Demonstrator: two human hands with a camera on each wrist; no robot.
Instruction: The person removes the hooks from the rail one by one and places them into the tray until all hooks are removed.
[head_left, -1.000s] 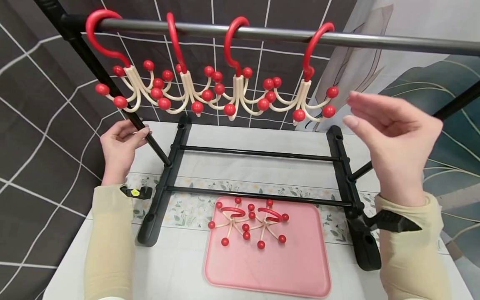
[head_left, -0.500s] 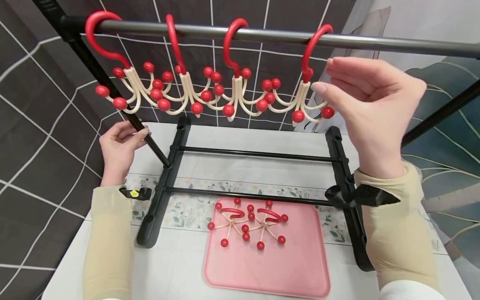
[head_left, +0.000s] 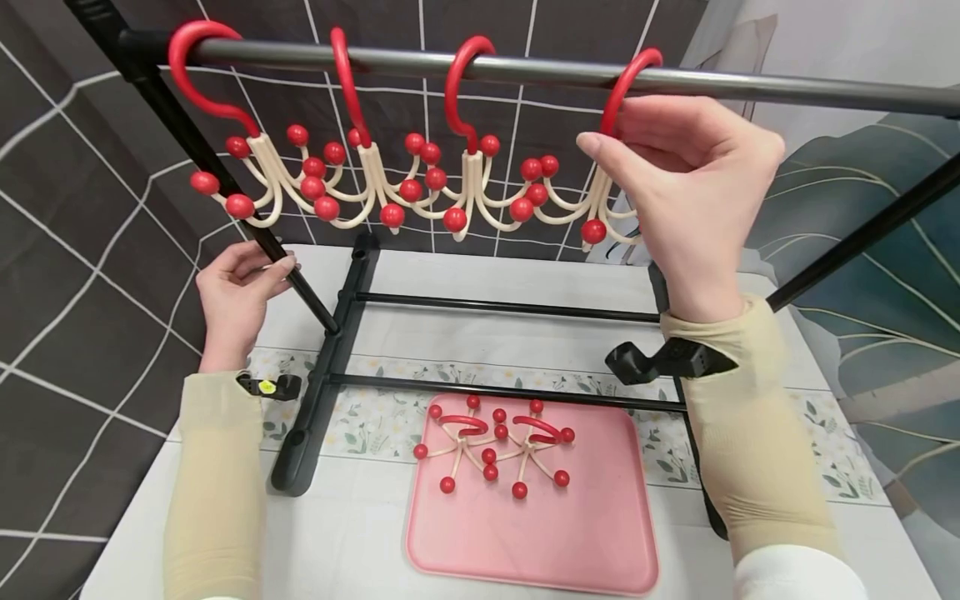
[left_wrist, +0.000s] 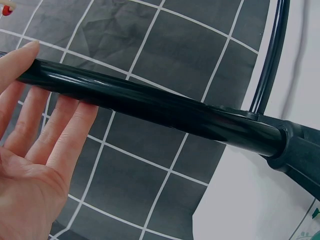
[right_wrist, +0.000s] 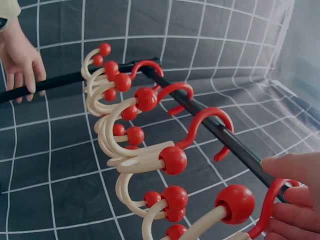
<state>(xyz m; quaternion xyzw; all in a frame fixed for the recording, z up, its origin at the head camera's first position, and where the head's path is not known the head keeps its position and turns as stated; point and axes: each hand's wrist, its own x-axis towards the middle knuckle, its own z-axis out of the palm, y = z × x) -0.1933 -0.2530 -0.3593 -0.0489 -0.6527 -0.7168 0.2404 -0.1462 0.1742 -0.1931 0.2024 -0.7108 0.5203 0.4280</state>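
Observation:
My left hand (head_left: 236,296) holds the rack's slanted black post (left_wrist: 150,107), its thumb on one side and fingers on the other. My right hand (head_left: 693,187) is at the rightmost claw hanger, which has a red hook (head_left: 619,87) and cream arms tipped with red balls. Its fingers lie behind the hook; in the right wrist view the thumb (right_wrist: 287,167) stands apart from it. The hand hides some of this hanger's arms. Three similar hangers, including the leftmost hanger (head_left: 266,162), hang to its left on the metal rail (head_left: 555,72).
Two more claw hangers, one of them the right hanger (head_left: 531,446), lie on a pink tray (head_left: 570,542) below the rail. Black lower crossbars (head_left: 487,387) join the rack's feet on the white table (head_left: 337,533). Dark grid-patterned cloth (head_left: 67,250) covers the back and left.
My right hand has moved left from beyond the rightmost hanger to its hook. My left hand stays on the post, and the hangers have hardly moved.

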